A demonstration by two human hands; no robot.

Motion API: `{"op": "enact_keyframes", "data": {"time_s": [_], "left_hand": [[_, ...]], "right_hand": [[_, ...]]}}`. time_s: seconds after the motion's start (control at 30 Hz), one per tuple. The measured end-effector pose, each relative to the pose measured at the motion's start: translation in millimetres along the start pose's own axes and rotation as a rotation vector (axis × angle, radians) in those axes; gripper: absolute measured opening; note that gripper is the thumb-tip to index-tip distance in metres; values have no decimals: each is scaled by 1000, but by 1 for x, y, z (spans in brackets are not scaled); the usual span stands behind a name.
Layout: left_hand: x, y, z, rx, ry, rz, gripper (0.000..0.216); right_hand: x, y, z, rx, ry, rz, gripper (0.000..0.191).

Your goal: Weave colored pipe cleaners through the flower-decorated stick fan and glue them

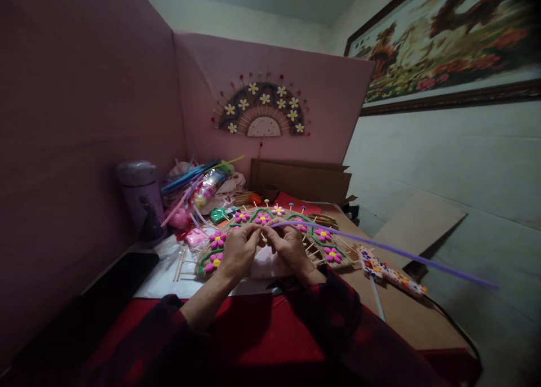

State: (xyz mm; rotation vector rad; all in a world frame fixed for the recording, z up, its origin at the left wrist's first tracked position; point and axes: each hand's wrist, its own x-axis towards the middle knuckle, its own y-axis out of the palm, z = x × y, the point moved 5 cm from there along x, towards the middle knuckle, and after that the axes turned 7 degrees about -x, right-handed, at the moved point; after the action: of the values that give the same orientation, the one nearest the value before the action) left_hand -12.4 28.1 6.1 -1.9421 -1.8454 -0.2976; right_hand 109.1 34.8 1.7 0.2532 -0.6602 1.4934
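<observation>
A half-round craft fan (325, 246) of wooden sticks, green trim and pink flowers lies on the table in front of me. Over its middle, my left hand (239, 249) and my right hand (289, 243) are pressed close together, fingers curled in a pinch. My right hand holds one end of a long purple pipe cleaner (393, 252), which runs out to the right past the table edge. My left hand's fingertips meet the same end by the fan's sticks.
A purple flask (141, 198) stands at the left by the pink partition. Behind the fan lie bagged pipe cleaners and supplies (203, 187), and a cardboard box (300, 178). A finished fan (262, 108) hangs on the partition. A small patterned piece (391, 274) lies to the right.
</observation>
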Motion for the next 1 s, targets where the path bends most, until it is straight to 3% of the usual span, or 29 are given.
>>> {"op": "enact_keyframes", "data": {"time_s": [0.13, 0.33, 1.0], "left_hand": [[2, 0, 3, -261, -96, -16, 17], [-1, 3, -1, -388, -176, 52, 21], [-3, 4, -2, -374, -56, 140, 21]], "right_hand": [[2, -2, -1, 181, 74, -5, 19], [4, 0, 4, 349, 76, 116, 21], [1, 2, 4, 534, 168, 219, 21]]}}
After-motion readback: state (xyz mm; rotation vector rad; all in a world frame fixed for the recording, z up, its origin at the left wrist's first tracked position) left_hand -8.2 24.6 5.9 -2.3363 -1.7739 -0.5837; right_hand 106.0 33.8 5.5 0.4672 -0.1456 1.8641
